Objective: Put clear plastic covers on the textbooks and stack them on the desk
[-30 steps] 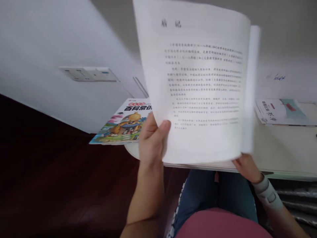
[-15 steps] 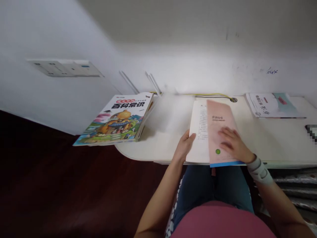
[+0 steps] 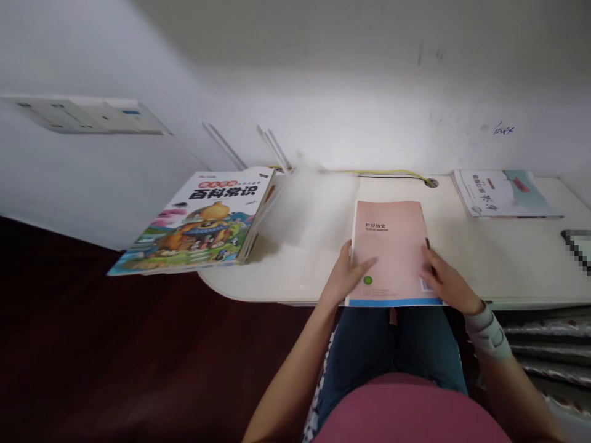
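A closed pink book (image 3: 392, 252) with a blue strip along its lower edge lies at the front of the white desk (image 3: 286, 283). My left hand (image 3: 347, 272) grips its left side, the thumb across the cover and the other fingers partly hidden at the edge. At the right side, my right hand (image 3: 446, 280) holds the book's edge between thumb and fingers, a little blurred. A pale wrist wrap (image 3: 488, 329) goes round my right wrist.
A stack of picture books (image 3: 203, 227) overhangs the desk's left end. At the back right lies a white and teal book (image 3: 505, 194). A yellow cable (image 3: 383, 172) runs along the wall to a round desk hole (image 3: 432, 183). A dark-rimmed object (image 3: 579, 249), partly pixelated, sits at the right edge.
The pink book was open with a printed page showing at left; its cover has now swung left and lies shut. My right hand has moved from the cover to the right edge.
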Tool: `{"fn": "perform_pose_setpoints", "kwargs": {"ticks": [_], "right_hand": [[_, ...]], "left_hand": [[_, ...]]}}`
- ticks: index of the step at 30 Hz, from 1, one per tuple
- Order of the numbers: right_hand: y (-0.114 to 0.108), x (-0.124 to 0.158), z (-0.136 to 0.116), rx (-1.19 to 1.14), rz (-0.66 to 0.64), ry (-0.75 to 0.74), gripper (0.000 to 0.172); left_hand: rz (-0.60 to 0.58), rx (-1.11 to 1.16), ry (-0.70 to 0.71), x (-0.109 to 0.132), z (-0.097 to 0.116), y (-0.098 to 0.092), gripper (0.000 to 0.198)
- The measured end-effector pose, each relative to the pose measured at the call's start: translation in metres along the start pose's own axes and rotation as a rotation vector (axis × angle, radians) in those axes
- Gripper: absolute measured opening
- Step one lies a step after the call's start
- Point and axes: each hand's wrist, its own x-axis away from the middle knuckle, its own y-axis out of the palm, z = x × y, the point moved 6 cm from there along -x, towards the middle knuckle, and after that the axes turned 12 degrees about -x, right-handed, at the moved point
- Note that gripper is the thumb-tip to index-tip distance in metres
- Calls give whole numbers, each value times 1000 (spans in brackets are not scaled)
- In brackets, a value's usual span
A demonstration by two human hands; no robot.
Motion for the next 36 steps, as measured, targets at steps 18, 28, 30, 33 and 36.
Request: {"fn": "perform_pose_setpoints", "kwargs": {"ticks": [18,28,30,33,36], "right_hand": [[2,15,23,504,24,34,47],[2,17,24,510,13,45,47],[1,17,25,497,18,42,47],[1,17,26,480,21,40,47],[1,17,27,493,20,46,47]], "left_hand": [[117,-926,154,-40,-15,-48,59],[206,-1093,138,-25,2,-86,55],[203,-1040,246,-17,19,-75,54],[108,-887,256,-15,27,-62,51],[62,-842,147,-25,15,-60,48]]}}
